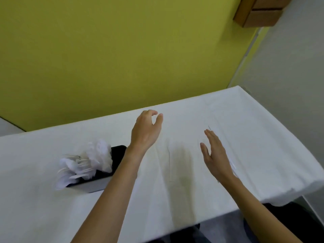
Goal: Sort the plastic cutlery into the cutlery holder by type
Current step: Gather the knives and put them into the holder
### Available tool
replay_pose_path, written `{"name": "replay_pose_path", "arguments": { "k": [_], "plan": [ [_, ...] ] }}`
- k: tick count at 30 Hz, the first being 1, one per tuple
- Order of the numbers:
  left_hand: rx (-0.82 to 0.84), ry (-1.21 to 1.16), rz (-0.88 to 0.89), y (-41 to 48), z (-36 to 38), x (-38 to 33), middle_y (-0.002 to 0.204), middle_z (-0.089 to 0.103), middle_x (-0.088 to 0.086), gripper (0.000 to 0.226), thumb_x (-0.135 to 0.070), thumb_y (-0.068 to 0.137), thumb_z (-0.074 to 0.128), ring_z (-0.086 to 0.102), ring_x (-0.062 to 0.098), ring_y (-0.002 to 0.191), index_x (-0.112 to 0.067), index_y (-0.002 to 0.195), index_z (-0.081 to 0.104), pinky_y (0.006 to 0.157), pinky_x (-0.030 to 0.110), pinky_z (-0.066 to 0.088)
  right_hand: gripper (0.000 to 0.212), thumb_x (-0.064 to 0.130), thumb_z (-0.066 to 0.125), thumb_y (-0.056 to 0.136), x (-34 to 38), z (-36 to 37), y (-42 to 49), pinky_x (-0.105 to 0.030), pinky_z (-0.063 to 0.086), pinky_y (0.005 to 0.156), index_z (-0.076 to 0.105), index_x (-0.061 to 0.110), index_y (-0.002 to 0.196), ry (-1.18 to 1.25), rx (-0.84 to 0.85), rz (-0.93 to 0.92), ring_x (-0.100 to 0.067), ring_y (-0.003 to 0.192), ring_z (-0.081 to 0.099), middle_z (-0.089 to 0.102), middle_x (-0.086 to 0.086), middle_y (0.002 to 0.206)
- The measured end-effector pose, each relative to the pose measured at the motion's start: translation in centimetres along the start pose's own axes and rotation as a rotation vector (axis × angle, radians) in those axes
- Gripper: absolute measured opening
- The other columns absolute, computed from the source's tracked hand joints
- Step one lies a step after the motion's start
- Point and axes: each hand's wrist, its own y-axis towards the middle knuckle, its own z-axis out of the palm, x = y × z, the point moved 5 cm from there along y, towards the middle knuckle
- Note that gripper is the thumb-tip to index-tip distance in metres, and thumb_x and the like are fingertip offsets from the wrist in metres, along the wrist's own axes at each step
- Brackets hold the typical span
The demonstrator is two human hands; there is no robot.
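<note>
Our left hand (145,132) hovers over the table (245,109) loosely curled, our right hand (216,156) flat with straight fingers; both hold nothing. The black cutlery holder (98,181) stands to the left, crowded with white plastic cutlery (82,165). Faint streaks beside the right hand may be more pieces, and we could miss them against the white cloth.

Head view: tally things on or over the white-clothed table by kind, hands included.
Black rectangular cutlery holder: 1
White plastic cutlery, bunched in the holder: 1 bunch, pieces too blurred to count
Bare hands: 2, left hand and right hand
Total: 4
</note>
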Motion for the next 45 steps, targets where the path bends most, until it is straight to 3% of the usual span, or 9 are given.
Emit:
{"name": "replay_pose_path", "arguments": {
  "k": [4, 9, 17, 22, 24, 29, 36, 40, 45],
  "plan": [
    [0.171, 0.195, -0.089, 0.0, 6.8, 1.3, 0.128, 0.055, 0.004, 0.041, -0.040, 0.095, 0.048, 0.051, 0.022, 0.118, -0.013, 0.126, 0.054, 0.092, 0.035, 0.041, 0.040, 0.014, 0.051, 0.096, -6.5, -2.3, 0.0, -0.032, 0.033, 0.105, 0.048, 0.005, 0.134, -0.070, -0.033, 0.157, -0.028, 0.129, 0.044, 0.050, -0.011, 0.139],
    [0.296, 0.339, -0.218, -1.3, 13.0, 4.9, 0.130, 0.044, 0.007, 0.049, -0.043, 0.094, 0.049, 0.054, 0.026, 0.112, -0.009, 0.129, 0.043, 0.084, 0.035, 0.044, 0.034, 0.015, 0.052, 0.095, -11.9, -3.1, 0.7, -0.037, 0.045, 0.095, 0.053, 0.008, 0.129, -0.059, 0.033, 0.320, -0.024, 0.116, 0.053, 0.056, -0.007, 0.128],
    [0.106, 0.458, -0.182, -2.8, 15.1, 6.3, 0.117, 0.044, 0.010, 0.029, -0.025, 0.097, 0.050, 0.056, 0.026, 0.099, -0.007, 0.120, 0.045, 0.065, 0.029, 0.041, 0.026, 0.034, 0.056, 0.089, -13.2, -2.6, 5.3, -0.029, 0.045, 0.069, 0.059, 0.016, 0.106, -0.095, 0.128, 0.416, -0.015, 0.082, 0.056, 0.058, 0.003, 0.091],
    [0.078, 0.615, -0.092, -2.2, 15.3, 6.2, 0.105, 0.054, 0.013, 0.013, -0.004, 0.096, 0.044, 0.060, 0.022, 0.080, -0.002, 0.106, 0.053, 0.058, 0.022, 0.038, 0.023, 0.020, 0.057, 0.084, -12.9, -1.5, 7.3, -0.033, 0.043, 0.063, 0.060, -0.001, 0.094, -0.209, 0.286, 0.433, -0.018, 0.070, 0.047, 0.059, -0.014, 0.085],
    [0.064, 0.622, -0.094, -2.1, 15.3, 6.1, 0.104, 0.055, 0.015, 0.015, -0.002, 0.096, 0.043, 0.062, 0.024, 0.079, 0.000, 0.105, 0.054, 0.058, 0.023, 0.039, 0.012, 0.014, 0.053, 0.083, -12.8, -1.4, 7.8, -0.030, 0.038, 0.060, 0.056, 0.002, 0.082, -0.265, 0.362, 0.418, -0.019, 0.068, 0.045, 0.052, -0.009, 0.081],
    [0.007, 0.416, -0.208, -1.9, 15.1, 4.4, 0.107, 0.060, 0.014, 0.022, -0.009, 0.098, 0.037, 0.061, 0.030, 0.090, 0.000, 0.112, 0.050, 0.065, 0.031, 0.038, 0.006, 0.009, 0.042, 0.090, -12.8, -0.8, 7.7, -0.027, 0.033, 0.055, 0.043, 0.007, 0.084, -0.308, 0.398, 0.374, -0.021, 0.071, 0.045, 0.045, -0.005, 0.085],
    [0.163, 0.268, -0.285, -2.7, 20.0, 0.4, 0.113, 0.061, 0.017, 0.037, -0.038, 0.100, 0.036, 0.059, 0.035, 0.102, -0.006, 0.116, 0.044, 0.077, 0.035, 0.041, 0.009, 0.002, 0.033, 0.089, -13.9, -2.1, 4.6, -0.031, 0.033, 0.052, 0.037, 0.008, 0.094, 0.119, 0.264, 0.467, -0.018, 0.059, 0.043, 0.049, -0.005, 0.072],
    [0.289, 0.393, -0.222, -2.9, 22.6, -0.4, 0.117, 0.059, 0.016, 0.049, -0.046, 0.091, 0.054, 0.058, 0.035, 0.109, -0.005, 0.115, 0.045, 0.083, 0.038, 0.046, 0.010, 0.022, 0.047, 0.092, -14.6, -2.3, 3.2, -0.028, 0.034, 0.055, 0.041, 0.014, 0.094, -0.074, 0.299, 0.403, -0.019, 0.072, 0.050, 0.051, 0.002, 0.084],
    [0.268, 0.460, -0.107, -2.6, 23.0, -1.2, 0.106, 0.063, 0.016, 0.027, -0.026, 0.095, 0.045, 0.061, 0.033, 0.098, -0.002, 0.104, 0.053, 0.073, 0.036, 0.045, 0.011, 0.018, 0.037, 0.095, -14.2, -2.5, 3.5, -0.030, 0.035, 0.062, 0.038, 0.012, 0.085, -0.320, 0.335, 0.328, -0.020, 0.073, 0.045, 0.042, -0.001, 0.089]
  ]
}}
